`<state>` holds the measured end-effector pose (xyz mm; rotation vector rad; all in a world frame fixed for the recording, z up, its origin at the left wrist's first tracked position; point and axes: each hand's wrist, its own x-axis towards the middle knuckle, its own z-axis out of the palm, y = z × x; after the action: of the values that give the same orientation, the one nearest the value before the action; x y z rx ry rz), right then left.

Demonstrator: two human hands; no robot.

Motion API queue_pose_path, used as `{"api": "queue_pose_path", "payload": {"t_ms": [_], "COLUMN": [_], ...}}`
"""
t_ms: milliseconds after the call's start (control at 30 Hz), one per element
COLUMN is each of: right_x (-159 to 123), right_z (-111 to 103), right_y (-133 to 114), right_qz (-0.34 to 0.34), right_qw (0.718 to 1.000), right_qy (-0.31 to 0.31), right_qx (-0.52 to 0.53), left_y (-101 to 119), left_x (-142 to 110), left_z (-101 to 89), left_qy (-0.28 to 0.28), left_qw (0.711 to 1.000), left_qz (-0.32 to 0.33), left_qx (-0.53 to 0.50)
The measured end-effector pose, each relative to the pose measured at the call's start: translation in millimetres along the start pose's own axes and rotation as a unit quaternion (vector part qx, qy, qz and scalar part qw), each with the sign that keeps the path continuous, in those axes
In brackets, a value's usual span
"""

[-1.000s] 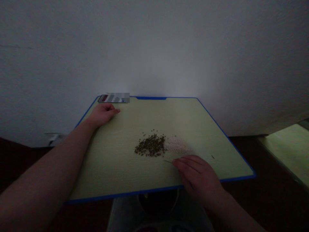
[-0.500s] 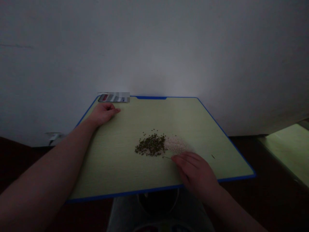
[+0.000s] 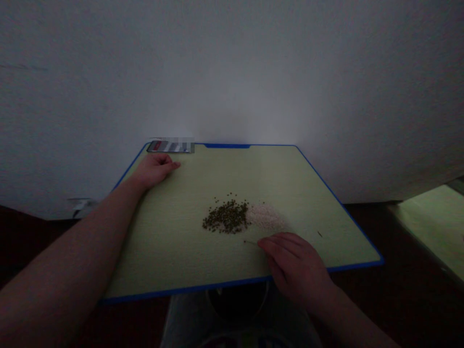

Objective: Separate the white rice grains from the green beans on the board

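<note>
A pile of small dark green beans [image 3: 226,218] lies in the middle of a pale green desk top with a blue edge [image 3: 174,251]. Touching its right side is a pile of white grains [image 3: 266,218]. My right hand [image 3: 295,267] rests on the desk just in front of the white pile, its fingers pinched on a thin stick [image 3: 251,242] that points left. My left hand [image 3: 154,169] lies at the far left corner, fingers loosely curled, holding nothing, next to a flat phone-like object [image 3: 169,146].
A white wall rises right behind the desk. A second pale green desk [image 3: 433,220] stands at the right. A tiny dark speck [image 3: 319,234] lies near the right edge. Below the front edge sits a dark round container [image 3: 237,302].
My right hand moved up to the piles with the stick and then drew back a little toward me. The left hand stayed put.
</note>
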<state>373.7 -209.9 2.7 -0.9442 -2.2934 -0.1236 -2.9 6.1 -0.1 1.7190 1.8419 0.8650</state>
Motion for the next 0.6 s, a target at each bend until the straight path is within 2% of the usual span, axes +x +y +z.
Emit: {"api": "queue_pose_path", "payload": {"t_ms": [267,600], "right_x": [2.0,-4.1], "right_z": [2.0,-13.2], "right_y": [-10.8,-17.4], "right_qz": [-0.021,-0.069], "right_qw": [1.0,0.992], "right_qy": [-0.001,-0.01], "right_qx": [0.023,0.108], "left_y": [5.1,6.8], "left_x": [-3.5,-4.5], "left_z": [-0.7,-0.7], "left_qy": [0.001,0.005], "left_qw": [1.0,1.0], "left_qz": [-0.007,-0.018], "left_qx": [0.002,-0.002]}}
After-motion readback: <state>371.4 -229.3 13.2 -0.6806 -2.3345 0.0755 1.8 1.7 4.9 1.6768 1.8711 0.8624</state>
